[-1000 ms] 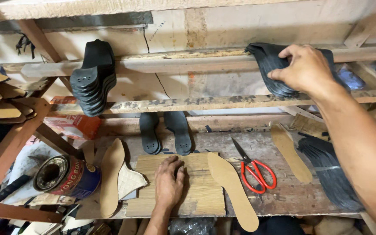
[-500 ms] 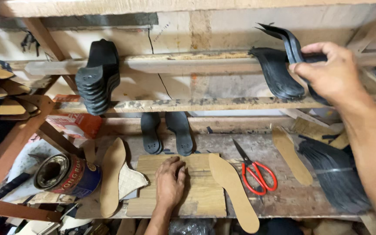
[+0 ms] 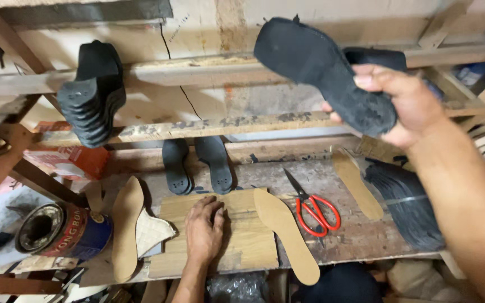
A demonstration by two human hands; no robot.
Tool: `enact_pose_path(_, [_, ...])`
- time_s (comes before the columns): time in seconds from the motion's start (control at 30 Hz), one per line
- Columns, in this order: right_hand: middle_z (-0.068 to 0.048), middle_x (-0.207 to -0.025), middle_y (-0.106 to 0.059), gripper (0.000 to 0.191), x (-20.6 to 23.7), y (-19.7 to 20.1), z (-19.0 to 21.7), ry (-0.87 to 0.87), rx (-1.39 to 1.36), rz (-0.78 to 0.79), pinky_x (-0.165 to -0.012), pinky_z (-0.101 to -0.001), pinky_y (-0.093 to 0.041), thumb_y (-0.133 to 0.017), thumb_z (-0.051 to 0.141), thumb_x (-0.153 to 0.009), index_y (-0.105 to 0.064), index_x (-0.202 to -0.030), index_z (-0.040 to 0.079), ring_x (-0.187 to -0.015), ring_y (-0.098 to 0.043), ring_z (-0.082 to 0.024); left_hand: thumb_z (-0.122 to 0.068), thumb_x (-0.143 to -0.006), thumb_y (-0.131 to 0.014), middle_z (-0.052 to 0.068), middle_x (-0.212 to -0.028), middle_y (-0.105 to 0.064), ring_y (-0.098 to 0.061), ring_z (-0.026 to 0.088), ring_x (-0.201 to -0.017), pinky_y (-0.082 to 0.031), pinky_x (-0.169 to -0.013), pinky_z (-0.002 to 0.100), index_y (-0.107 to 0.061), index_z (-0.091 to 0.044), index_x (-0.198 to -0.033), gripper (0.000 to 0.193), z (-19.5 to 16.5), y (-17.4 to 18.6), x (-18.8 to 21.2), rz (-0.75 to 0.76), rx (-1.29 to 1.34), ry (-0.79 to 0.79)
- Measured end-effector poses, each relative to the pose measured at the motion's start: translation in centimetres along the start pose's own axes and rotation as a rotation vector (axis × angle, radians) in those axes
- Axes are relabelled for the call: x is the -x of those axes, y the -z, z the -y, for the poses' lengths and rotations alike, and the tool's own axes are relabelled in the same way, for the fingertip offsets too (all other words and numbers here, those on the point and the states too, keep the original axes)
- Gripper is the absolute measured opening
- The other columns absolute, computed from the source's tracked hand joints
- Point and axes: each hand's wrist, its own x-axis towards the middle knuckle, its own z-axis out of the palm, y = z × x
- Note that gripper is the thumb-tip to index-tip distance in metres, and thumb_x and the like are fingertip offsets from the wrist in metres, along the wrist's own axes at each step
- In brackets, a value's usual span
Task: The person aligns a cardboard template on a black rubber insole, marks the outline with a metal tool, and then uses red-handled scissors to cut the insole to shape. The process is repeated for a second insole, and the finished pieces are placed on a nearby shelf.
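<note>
One black shoe sole (image 3: 324, 70) was up in the air in front of the wooden shelving, grasped at its heel end by the right hand (image 3: 402, 104), thumb over its top face and fingers clenched round the underside, toe end pointing up and to the left. Behind that hand a stack of more black soles (image 3: 374, 57) sat on the upper shelf rail (image 3: 197, 70). The left hand (image 3: 203, 230) lay flat, palm down, on a wooden board (image 3: 248, 235) on the worktop (image 3: 349, 235), its grip released and closed on nothing.

Touching the board's right edge, a tan insole (image 3: 284, 233) lay at a slant, its lower end reaching past the worktop's front edge. Just right of it were scissors with red handles (image 3: 312, 210), blades pointing up and to the left. A second tan insole (image 3: 357, 182) lay further right, beside a bundle of thin black soles (image 3: 408, 205) held by a band.

Behind the board, two black soles (image 3: 197, 165) leaned side by side against the back of the worktop. To the left of the board lay a third tan insole (image 3: 126, 227) with a pale quilted piece (image 3: 152, 233) beside it, and further left a blue tin (image 3: 65, 230) lay on its side with its open mouth facing left. Above it, a stack of black heel blocks (image 3: 94, 98) hung on the shelf rail, and an orange box (image 3: 68, 160) sat below them.
</note>
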Motion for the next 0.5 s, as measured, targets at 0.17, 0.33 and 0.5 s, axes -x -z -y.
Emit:
enact_pose_path(0.17, [-0.031, -0.124, -0.064, 0.058, 0.2, -0.5, -2.2, 0.002, -0.17, 0.073, -0.096, -0.0489, -0.057, -0.06, 0.02, -0.094, -0.052, -0.138, -0.015, -0.112, -0.068, -0.04, -0.018, -0.087, -0.067, 0.012, -0.126, -0.069, -0.059, 0.032, -0.124, -0.041, -0.108, 0.044, -0.076, -0.006, -0.104, 0.023, -0.1, 0.0, -0.2, 0.01, -0.007, 0.022])
enact_pose_path(0.33, [-0.03, -0.126, -0.064, 0.057, 0.5, -0.5, -4.0, 0.017, -0.272, 0.015, -0.094, -0.0499, -0.057, -0.06, 0.019, -0.094, -0.051, -0.139, -0.013, -0.113, -0.067, -0.043, -0.019, -0.088, -0.067, 0.011, -0.129, -0.067, -0.056, 0.031, -0.127, -0.038, -0.11, 0.044, -0.075, -0.006, -0.107, 0.024, -0.2, 0.0, -0.1, 0.045, -0.02, 0.071])
enact_pose_path(0.5, [-0.029, -0.128, -0.063, 0.055, 0.4, -0.9, -4.4, 0.02, -0.303, 0.011, -0.092, -0.0517, -0.057, -0.061, 0.017, -0.092, -0.051, -0.139, -0.009, -0.112, -0.067, -0.043, -0.019, -0.088, -0.067, 0.011, -0.13, -0.066, -0.055, 0.031, -0.128, -0.038, -0.11, 0.044, -0.075, -0.006, -0.107, 0.025, -0.3, 0.2, -0.2, 0.057, -0.016, 0.088])
